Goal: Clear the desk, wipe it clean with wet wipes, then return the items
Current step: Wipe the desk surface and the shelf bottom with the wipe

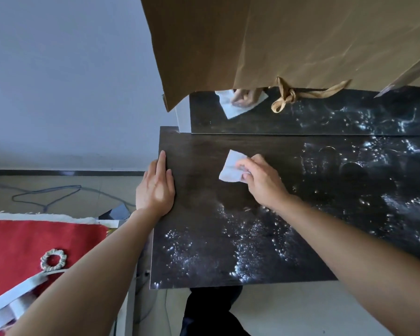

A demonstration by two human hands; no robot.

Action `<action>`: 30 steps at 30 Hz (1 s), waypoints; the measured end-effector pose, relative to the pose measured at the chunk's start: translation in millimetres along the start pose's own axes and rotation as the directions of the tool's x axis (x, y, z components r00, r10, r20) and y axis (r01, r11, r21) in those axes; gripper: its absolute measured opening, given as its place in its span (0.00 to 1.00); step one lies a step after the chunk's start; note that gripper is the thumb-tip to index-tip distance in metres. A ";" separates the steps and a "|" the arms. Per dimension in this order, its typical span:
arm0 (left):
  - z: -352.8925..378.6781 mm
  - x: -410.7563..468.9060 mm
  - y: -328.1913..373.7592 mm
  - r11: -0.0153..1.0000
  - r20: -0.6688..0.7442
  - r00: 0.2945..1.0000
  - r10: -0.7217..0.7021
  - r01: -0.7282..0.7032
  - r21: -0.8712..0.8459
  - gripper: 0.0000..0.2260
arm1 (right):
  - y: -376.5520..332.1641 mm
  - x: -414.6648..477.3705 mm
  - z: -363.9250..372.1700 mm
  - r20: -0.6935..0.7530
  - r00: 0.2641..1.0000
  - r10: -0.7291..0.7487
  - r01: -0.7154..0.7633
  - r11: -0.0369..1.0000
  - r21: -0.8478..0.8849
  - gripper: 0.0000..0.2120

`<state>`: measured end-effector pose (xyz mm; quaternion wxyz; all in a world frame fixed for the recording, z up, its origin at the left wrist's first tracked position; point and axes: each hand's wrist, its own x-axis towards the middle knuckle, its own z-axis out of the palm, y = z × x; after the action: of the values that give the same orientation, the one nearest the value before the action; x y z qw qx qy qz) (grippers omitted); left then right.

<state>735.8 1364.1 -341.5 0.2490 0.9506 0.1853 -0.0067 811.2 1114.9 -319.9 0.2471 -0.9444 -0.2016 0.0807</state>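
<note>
The dark desk top (204, 238) fills the middle and right of the head view, speckled with wet droplets. My right hand (262, 180) presses a white wet wipe (232, 167) flat on the desk near its far left part, fingers closed over the wipe's right side. My left hand (155, 187) lies flat, fingers together, on the desk's left edge, holding nothing. A mirror (325, 117) at the back of the desk reflects the hand and wipe.
A brown paper cover (289, 40) with a tan ribbon (289, 95) hangs over the mirror's top. A red cloth (22, 251) with a woven ring (54, 259) lies at the lower left. A blue cable (46, 192) runs across the floor by the wall.
</note>
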 end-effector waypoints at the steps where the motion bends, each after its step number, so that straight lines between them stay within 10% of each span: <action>1: 0.6 -0.4 -1.0 1.000 -0.007 1.000 0.005 -0.005 -0.002 0.22 | -0.7 12.9 1.6 -0.048 0.998 0.049 -0.050 0.999 -0.016 0.14; 10: -0.1 11.5 -10.3 0.986 0.061 0.990 0.131 -0.136 0.093 0.24 | -57.7 -74.9 34.5 0.264 0.956 -0.130 0.073 0.974 0.215 0.04; 17: -6.2 58.4 -13.8 0.706 0.279 0.808 0.519 -0.589 0.392 0.27 | -83.7 -32.1 68.1 -0.081 0.996 0.025 -0.015 0.993 0.117 0.11; 30: -4.0 64.6 -18.4 0.718 0.286 0.762 0.581 -0.645 0.261 0.27 | -146.7 -96.0 100.0 0.001 1.000 -0.005 0.005 0.965 0.264 0.06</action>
<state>789.1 1403.4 -353.4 0.0829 0.9811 -0.1693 -0.0433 649.0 1234.8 -328.1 0.3705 -0.9025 -0.1917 0.1072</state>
